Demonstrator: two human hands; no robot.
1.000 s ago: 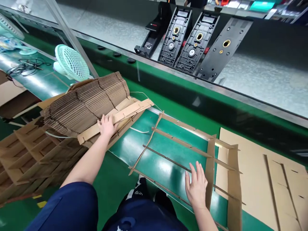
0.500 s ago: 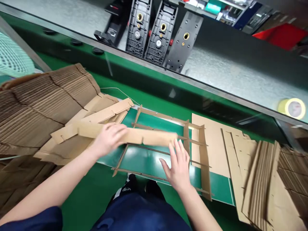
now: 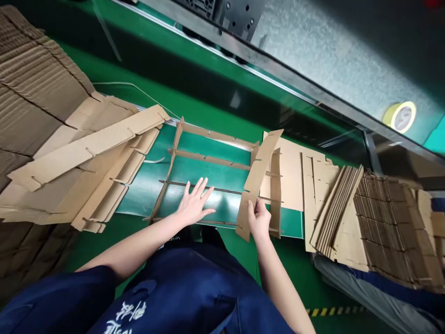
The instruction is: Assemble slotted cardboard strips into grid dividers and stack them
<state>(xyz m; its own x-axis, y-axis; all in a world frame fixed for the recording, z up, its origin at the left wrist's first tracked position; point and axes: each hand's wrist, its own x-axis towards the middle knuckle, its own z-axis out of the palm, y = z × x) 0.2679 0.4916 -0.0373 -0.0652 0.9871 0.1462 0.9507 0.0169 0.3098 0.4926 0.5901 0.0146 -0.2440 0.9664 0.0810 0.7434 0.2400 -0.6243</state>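
Observation:
My right hand (image 3: 259, 218) grips a slotted cardboard strip (image 3: 261, 162) near its lower end. The strip leans diagonally over the right part of a cardboard divider grid (image 3: 212, 160), its notches along the left edge. Whether it touches the grid's strips, I cannot tell. My left hand (image 3: 195, 203) is open with fingers spread, over the grid's lower middle, and holds nothing. The grid of interlocked strips stands on a green work surface (image 3: 139, 204). Left of it, several loose slotted strips (image 3: 93, 148) lie on flattened cardboard.
Stacked corrugated cardboard (image 3: 41, 69) rises at the left. On the right are flat cardboard sheets (image 3: 287, 181), a bundle of strips (image 3: 339, 208) and more stacked cardboard (image 3: 389, 232). A metal-edged bench (image 3: 313, 60) runs behind, with a yellow tape roll (image 3: 399, 117) on it.
The strip has gone from my left hand to my right and turned from level to steeply diagonal at the grid's right. My left hand is now empty and spread. The view has shifted.

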